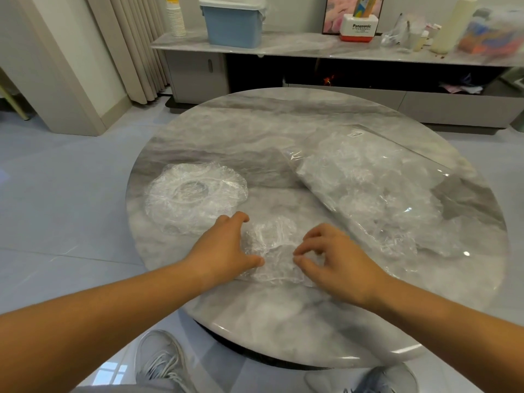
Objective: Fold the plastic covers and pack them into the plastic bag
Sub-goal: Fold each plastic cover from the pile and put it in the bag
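A crumpled clear plastic cover (273,251) lies on the round marble table (255,123) near its front edge. My left hand (224,248) grips its left side, thumb on top of the film. My right hand (337,259) pinches its right edge between thumb and forefinger. To the left behind lies a stack of round clear covers (195,194) with elastic rims. On the right of the table a large clear plastic bag (377,191) lies flat, holding several folded covers.
Behind the table runs a low marble-topped cabinet (312,46) with a blue lidded bin (234,21), paper cups (175,18), a Panasonic box (357,28) and clutter. Curtains (127,38) hang at the left. My two shoes (158,361) show below the table's front edge.
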Motion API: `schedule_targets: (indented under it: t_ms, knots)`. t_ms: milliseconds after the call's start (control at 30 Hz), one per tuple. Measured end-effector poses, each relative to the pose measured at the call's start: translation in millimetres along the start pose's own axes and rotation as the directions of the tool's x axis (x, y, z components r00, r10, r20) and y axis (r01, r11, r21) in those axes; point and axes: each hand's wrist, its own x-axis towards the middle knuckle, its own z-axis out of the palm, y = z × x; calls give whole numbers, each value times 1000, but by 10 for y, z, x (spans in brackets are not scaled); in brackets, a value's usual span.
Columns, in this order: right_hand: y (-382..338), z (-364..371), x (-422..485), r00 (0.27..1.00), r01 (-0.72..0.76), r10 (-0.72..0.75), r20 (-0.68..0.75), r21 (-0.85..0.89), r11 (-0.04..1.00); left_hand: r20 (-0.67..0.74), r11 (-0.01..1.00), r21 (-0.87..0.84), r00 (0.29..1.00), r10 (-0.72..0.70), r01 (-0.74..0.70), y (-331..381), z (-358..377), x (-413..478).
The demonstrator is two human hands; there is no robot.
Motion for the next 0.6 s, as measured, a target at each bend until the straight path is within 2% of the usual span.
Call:
schedule_targets:
  t_ms: [67, 133, 233, 333, 500, 567, 600]
  knots:
    - [-31, -12, 94, 997, -57, 61, -39, 101, 993, 5, 1000, -4, 1000, 9, -9, 9, 14, 13]
    - [-50, -13, 175, 994, -108, 110, 7, 244, 964, 7, 999, -27, 1000, 21, -21, 12, 20, 15]
    - [-91, -59, 207, 985, -171, 145, 93, 447, 878, 5, 997, -37, 998, 66, -66, 11, 23, 14]
    - [-100, -72, 209, 979, -202, 163, 121, 608, 768, 0, 993, -56, 994, 106, -106, -16, 36, 28]
    - [-152, -106, 152, 990, -98, 144, -1, 726, 681, 33, 990, -64, 991, 130, -128, -30, 33, 58]
    - [-210, -131, 82, 995, -26, 83, -45, 712, 702, 37, 989, -54, 989, 141, -139, -26, 31, 67]
    - [-221, -128, 38, 997, 40, 17, -80, 658, 752, 41, 988, -53, 988, 146, -143, -31, 33, 73]
